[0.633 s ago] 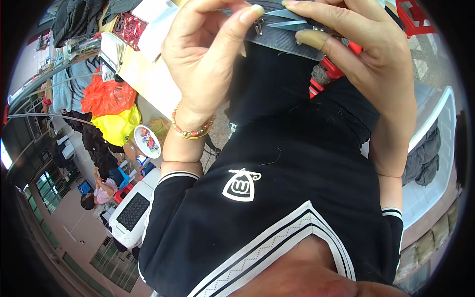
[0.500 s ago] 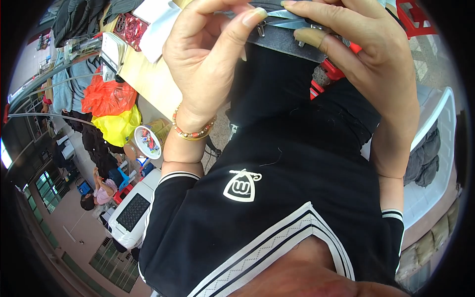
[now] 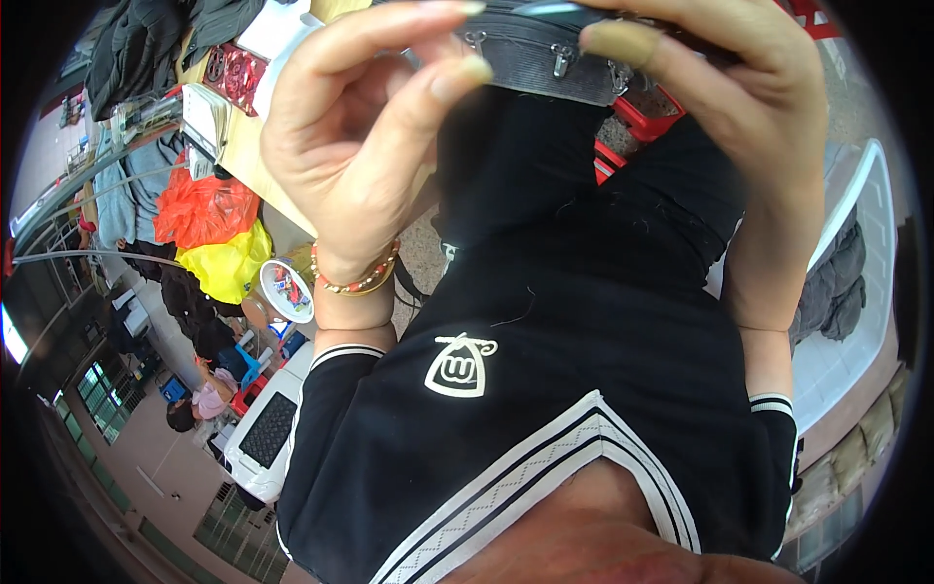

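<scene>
My left hand, with a beaded bracelet at its wrist, is raised with thumb and index finger apart; nothing shows between their tips. My right hand is closed on small scissors, whose bluish blade shows at the top edge; the rest lies behind the fingers. A tan cover wraps the right thumb. Below the blade, across my dark-clad legs, lies a dark grey ribbed strip. Small metal zipper sliders sit along it.
At left are a wooden table, a red plastic bag, a yellow bag and a bucket of small coloured bits. A white bin with dark grey cloth stands at right. Another person sits farther off at left.
My left hand has moved left and down, away from the blades, and its pinch has opened. The scissors have gone up, mostly out of view. More of the strip and its sliders shows.
</scene>
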The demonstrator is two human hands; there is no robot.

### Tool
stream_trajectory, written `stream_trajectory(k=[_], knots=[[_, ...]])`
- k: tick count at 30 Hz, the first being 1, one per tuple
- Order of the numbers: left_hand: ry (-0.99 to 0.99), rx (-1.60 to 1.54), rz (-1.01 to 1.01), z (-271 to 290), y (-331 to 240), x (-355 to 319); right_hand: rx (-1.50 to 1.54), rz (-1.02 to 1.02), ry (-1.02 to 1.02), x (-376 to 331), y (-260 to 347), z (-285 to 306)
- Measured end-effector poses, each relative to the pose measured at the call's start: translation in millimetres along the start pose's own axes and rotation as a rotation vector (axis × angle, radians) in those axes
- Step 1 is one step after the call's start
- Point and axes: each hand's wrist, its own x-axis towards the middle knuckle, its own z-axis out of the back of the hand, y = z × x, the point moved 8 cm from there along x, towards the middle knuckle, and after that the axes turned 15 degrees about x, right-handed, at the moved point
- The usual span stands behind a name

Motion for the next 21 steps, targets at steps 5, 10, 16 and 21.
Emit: stream_trajectory(k=[5, 10, 16, 21], knots=[[0.553, -0.101, -0.160, -29.7, -35.7, 2.5, 0.265, 0.045, -0.166, -13.2, -20.0, 24.2], [0.657, 0.068, -0.326, -43.8, -52.9, 3.1, 0.228, -0.100, -0.159, -34.5, -34.6, 33.9], [0.307, 0.923, -0.498, -42.6, -39.2, 14.3, 0.210, -0.032, -0.136, -42.8, -40.9, 26.8], [0.232, 0.949, -0.547, -36.9, -20.8, 11.5, 0.304, -0.182, -0.122, -53.2, -49.2, 26.0]])
